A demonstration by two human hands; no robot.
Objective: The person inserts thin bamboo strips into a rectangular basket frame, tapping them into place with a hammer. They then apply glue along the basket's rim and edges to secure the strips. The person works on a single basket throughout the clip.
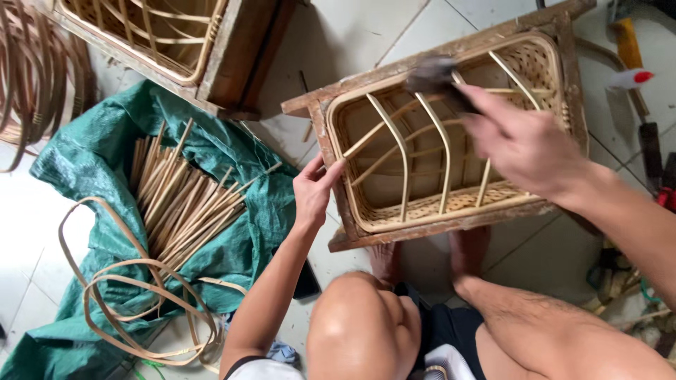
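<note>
The half-woven rattan basket (451, 141) sits in its wooden frame (394, 232) on the tiled floor (338, 35), just beyond the person's knees. The left hand (317, 190) steadies it at the frame's near-left side, fingers (334, 169) loosely curled and touching the rim without closing round anything. The right hand (521, 141) reaches over the frame's far edge, fingers closed on a dark, blurred tool (440, 77) that looks like a hammer or mallet. To my eye, striking well calls for keeping that bracing hand clear of the ribs (401, 151) and the blows short; spare cane sticks (183, 197) lie on a green tarp (91, 155) left of the frame.
</note>
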